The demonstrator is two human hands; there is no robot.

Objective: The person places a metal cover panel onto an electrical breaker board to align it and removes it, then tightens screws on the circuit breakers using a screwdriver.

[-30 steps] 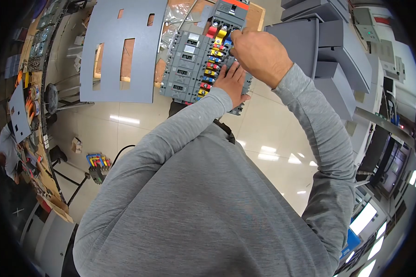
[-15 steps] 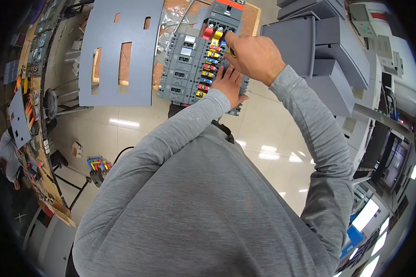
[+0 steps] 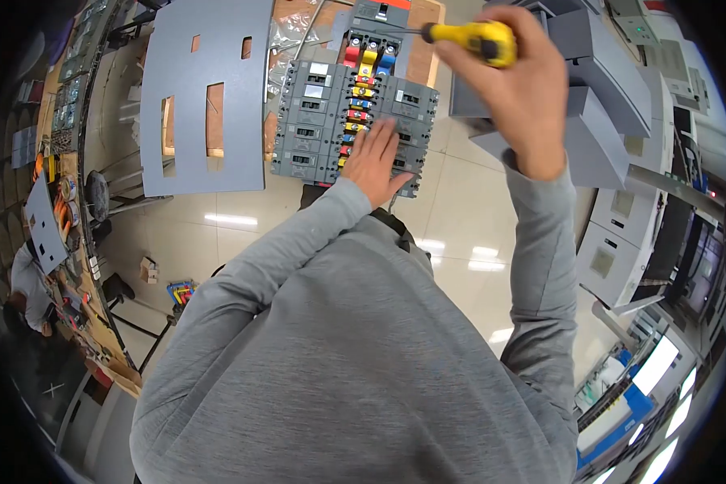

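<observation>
My right hand point(image 3: 524, 93) is closed around the yellow-and-black handle of a screwdriver point(image 3: 468, 36). Its thin shaft points left, above the upper end of the breaker assembly. My left hand point(image 3: 369, 165) lies with fingers stretched out on the lower middle of that assembly, over the coloured strip and the right-hand breakers. Grey circuit breakers point(image 3: 308, 121) stand in two columns. Between them runs a row of red, yellow and blue busbar pieces point(image 3: 359, 105) with screws. A larger breaker point(image 3: 379, 16) with an orange-red top edge sits at the upper end.
A grey metal panel point(image 3: 181, 89) with rectangular cutouts lies to the left over a wooden board. Grey metal enclosures point(image 3: 589, 129) are stacked at right. Along the far left runs a cluttered workbench point(image 3: 77, 169), with another person point(image 3: 32, 282) beside it.
My right hand has lifted away from the breaker assembly, up and to the right, with the screwdriver in it. My left hand has shifted slightly left and down.
</observation>
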